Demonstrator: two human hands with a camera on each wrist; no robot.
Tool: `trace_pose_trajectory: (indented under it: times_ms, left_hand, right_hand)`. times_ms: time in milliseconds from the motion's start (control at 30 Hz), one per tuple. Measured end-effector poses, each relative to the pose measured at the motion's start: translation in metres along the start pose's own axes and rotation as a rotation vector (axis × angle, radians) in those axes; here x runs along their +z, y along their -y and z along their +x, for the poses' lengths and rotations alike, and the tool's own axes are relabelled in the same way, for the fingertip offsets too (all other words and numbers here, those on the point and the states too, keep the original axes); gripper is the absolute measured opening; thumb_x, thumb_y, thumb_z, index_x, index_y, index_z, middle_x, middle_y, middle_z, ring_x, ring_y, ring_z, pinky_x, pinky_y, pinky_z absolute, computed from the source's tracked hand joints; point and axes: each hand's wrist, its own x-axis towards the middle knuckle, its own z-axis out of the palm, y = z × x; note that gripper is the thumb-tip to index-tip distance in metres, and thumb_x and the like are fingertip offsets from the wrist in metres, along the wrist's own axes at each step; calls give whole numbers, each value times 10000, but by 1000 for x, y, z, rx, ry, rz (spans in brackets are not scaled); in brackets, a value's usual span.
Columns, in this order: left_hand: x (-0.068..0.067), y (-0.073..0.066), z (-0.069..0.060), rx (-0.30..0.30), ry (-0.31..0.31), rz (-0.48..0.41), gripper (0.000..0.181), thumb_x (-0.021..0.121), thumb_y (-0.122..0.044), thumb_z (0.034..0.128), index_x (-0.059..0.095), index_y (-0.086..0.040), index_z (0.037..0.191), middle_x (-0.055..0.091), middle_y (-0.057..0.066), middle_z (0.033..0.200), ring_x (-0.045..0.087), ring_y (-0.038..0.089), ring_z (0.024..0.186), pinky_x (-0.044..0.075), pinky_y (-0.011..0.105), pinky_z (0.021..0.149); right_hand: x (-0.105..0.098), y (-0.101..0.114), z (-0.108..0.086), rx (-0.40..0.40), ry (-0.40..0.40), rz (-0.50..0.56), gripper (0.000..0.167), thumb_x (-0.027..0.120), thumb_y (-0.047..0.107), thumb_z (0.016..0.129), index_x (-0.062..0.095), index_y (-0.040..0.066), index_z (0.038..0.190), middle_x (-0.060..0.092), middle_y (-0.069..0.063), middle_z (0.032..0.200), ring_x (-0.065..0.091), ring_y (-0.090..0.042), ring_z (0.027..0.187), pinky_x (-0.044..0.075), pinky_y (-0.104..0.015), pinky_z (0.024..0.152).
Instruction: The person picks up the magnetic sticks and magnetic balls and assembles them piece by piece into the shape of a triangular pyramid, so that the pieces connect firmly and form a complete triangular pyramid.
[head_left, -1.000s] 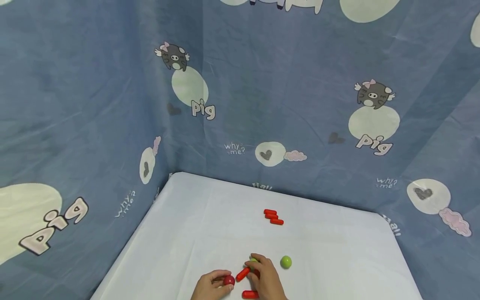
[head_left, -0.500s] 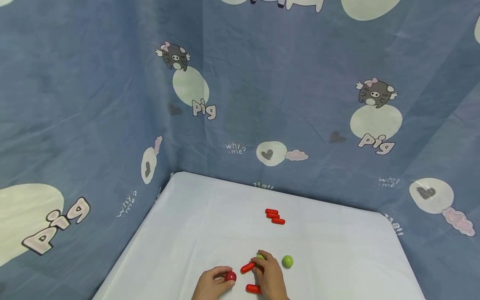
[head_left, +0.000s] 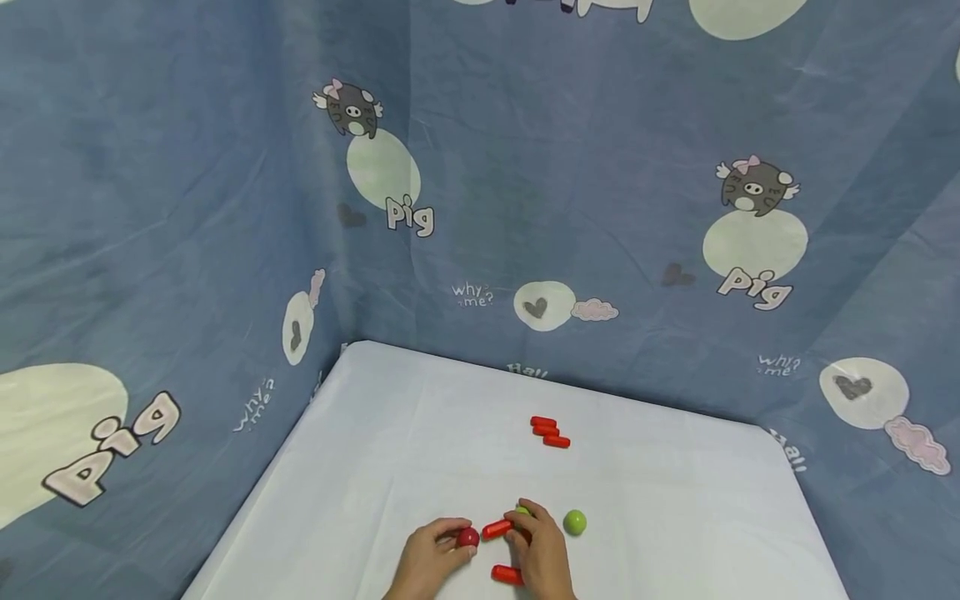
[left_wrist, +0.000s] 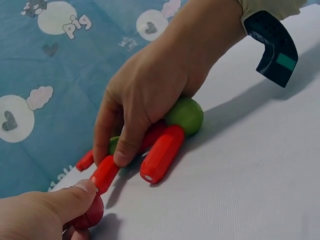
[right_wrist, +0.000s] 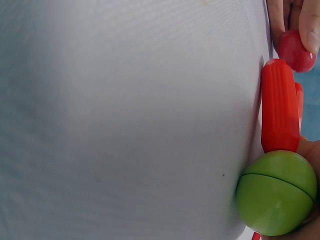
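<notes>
Head view: your left hand [head_left: 431,554] has its fingers pinched on the red ball [head_left: 468,538], just beside a red stick [head_left: 497,529]. Right of the red ball, your right hand [head_left: 543,550] curls its fingers round a green ball [head_left: 522,510] at the stick's other end. Farther right of the red ball sits another green ball [head_left: 575,522]; beyond it, three red sticks [head_left: 546,431] lie on the table [head_left: 660,508].

The green ball [right_wrist: 276,202] and red ball [right_wrist: 296,51] are looking smooth, glossy and plastic, the red rod [right_wrist: 280,107] ridged. The white cloth [head_left: 420,417] is looking matt and finely woven, the blue cloth [head_left: 480,183] creased.
</notes>
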Motion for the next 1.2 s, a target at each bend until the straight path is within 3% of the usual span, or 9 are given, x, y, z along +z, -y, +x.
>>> trace_pose_trajectory:
  times_ms: [100,500,767,967,1200]
  left_hand:
    - [2,-1,1,47,5,4,401,863,-213,819,733,-43,1158,737,154,1151,739,292,1060,605,291,853]
    - [8,-1,6,72,4,8,397,872,-193,809,733,-38,1146,726,162,1174,728,285,1078,601,253,837]
    - [8,-4,5,45,0,25,391,872,-203,809,737,-58,1146,723,157,1185,728,291,1084,600,246,838]
    - [9,-4,6,28,-7,37,399,878,-197,799,738,-63,1149,719,168,1184,726,313,1095,599,247,842]
    - [10,-1,6,32,-2,32,409,883,-199,792,739,-64,1150,722,165,1177,728,309,1087,600,249,841]
  right_hand:
    - [1,-1,0,1,-14,13,251,807,95,822,801,213,1044,662,-55,1326,611,-341,1268,496,-526,1055]
    - [4,-1,0,2,-51,-10,259,810,84,827,804,196,1060,666,-37,1336,621,-314,1267,508,-508,1046]
    - [3,-2,-11,56,-70,23,356,817,91,839,767,197,1176,629,-72,1395,585,-342,1314,497,-506,1070]
    - [-3,-12,-25,-36,-130,39,289,826,110,825,787,188,1101,659,-79,1348,634,-321,1250,497,-495,1060]
    - [-9,-21,-39,-35,7,8,154,829,272,843,790,208,978,629,-128,1352,640,-353,1192,528,-525,1002]
